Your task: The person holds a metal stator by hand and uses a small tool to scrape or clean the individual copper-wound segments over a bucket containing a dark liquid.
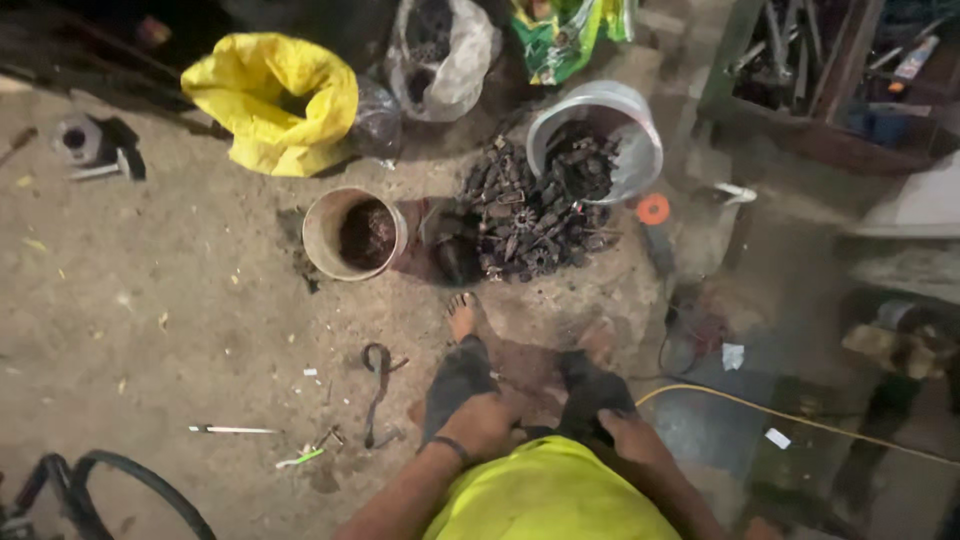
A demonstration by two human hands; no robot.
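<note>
I am looking down past my yellow-green shirt (548,497) at my bare feet on a dirt floor. My left hand (483,422) rests on my left knee with fingers curled, holding nothing that I can see. My right hand (628,432) rests on my right knee beside dark trouser fabric, also with nothing visible in it. Ahead of my feet lies a heap of dark, rusty metal parts (520,225), spilling from a tipped grey bucket (634,135).
A round tin (325,232) of brownish scraps stands left of the heap. Behind are a yellow sack (275,100), a clear plastic bag (440,60) and a green bag (560,40). Pliers (377,385) lie near my left foot. A yellow cable (800,418) crosses at right.
</note>
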